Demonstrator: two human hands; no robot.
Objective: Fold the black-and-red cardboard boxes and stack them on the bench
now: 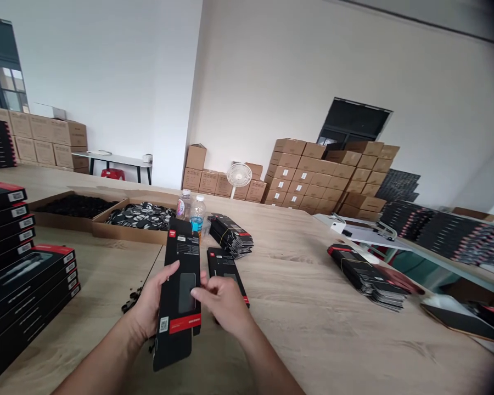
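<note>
A black carton [181,263] is held above the surface [296,329], its left side gripped between the thumb and fingers of the left hand [150,299]. Its right edge is pinched by the right hand [222,299], the thumb laid on the window. Small dark pieces [130,300], not clearly identifiable, are scattered beside the left hand. Another carton [223,264] is laid behind the right hand, near two bottles [198,211].

We saw that our carton [183,285] was black, with one red band [185,323] and one grey panel [186,292]. The table [296,340] showed pale brown wood grain. We noticed also a white fan [239,174], brown boxes [42,127] with dark print, and small pieces [142,215] in mixed black and white.
</note>
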